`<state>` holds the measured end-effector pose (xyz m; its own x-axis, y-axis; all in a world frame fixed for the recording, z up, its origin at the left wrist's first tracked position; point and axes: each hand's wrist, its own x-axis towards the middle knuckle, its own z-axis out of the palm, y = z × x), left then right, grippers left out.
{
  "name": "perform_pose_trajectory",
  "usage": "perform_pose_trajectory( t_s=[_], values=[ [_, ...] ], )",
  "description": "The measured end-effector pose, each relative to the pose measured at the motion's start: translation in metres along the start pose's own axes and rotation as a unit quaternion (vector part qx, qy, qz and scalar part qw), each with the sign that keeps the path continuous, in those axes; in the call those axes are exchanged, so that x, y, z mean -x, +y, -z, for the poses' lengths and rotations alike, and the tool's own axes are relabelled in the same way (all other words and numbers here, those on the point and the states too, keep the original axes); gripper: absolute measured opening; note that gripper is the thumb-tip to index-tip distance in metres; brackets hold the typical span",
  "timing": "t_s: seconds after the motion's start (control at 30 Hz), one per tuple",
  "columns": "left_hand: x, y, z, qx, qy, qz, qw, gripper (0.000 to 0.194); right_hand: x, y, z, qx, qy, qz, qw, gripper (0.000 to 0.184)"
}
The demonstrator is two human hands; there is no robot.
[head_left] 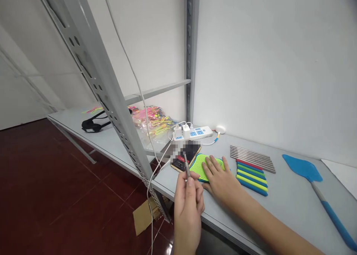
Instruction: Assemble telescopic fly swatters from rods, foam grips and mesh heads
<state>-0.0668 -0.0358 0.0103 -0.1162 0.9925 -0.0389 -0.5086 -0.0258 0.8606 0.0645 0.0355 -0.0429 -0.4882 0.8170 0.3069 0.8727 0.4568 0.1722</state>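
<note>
Green perforated plastic, and the right hand (220, 182) is pressing flat on it, palm down, fingers spread and open, gripping nothing! That's a green perforated swatter head (199, 166) with a blue edge, lying on a grey metal shelf table (279, 206). Over to the left hand (187, 214), closed firmly around a slim steel rod (186, 166), which stands tilted up from the fist, its tip reaching toward the swatter head. Just beside that head sits a phone (185, 157), its screen partly pixelated. To the right, a stack of steel rods (252, 158) lies next to a neat row of coloured strips (251, 177) in red, green, yellow and blue. Further along is a blue fly swatter (302, 167), long handle running toward the table's edge. Behind the phone, a white power strip (192, 133) carries two plugged-in chargers (182, 132), and further back along the table we've got a bag of pink and yellow items (152, 119) and a black object (93, 124).
</note>
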Motion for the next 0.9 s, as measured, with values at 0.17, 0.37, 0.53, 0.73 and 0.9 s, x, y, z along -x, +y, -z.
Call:
perform_pose_trajectory(
  t_s=[0.17,0.37,0.53,0.73,0.9],
  values=[
    [0.002,-0.003,-0.002,0.025,-0.023,0.011,0.999,0.031,0.017,0.009,0.009,0.027,0.043,0.035,0.998,0.046],
    [0.005,-0.011,-0.010,-0.013,-0.125,0.077,0.989,0.037,0.079,0.041,0.046,-0.023,0.163,-0.057,0.985,0.033],
    [0.015,-0.023,-0.027,-0.109,-0.278,0.145,0.943,0.041,0.172,0.062,0.073,-0.218,0.354,-0.431,0.801,0.026],
    [0.050,-0.034,-0.065,-0.318,-0.418,0.119,0.842,0.043,0.220,0.076,0.114,-0.544,0.537,-0.491,0.418,0.030],
    [0.073,-0.030,-0.087,-0.397,-0.455,0.081,0.793,0.038,0.221,0.058,0.147,-0.599,0.454,-0.417,0.511,0.008]
  ],
)
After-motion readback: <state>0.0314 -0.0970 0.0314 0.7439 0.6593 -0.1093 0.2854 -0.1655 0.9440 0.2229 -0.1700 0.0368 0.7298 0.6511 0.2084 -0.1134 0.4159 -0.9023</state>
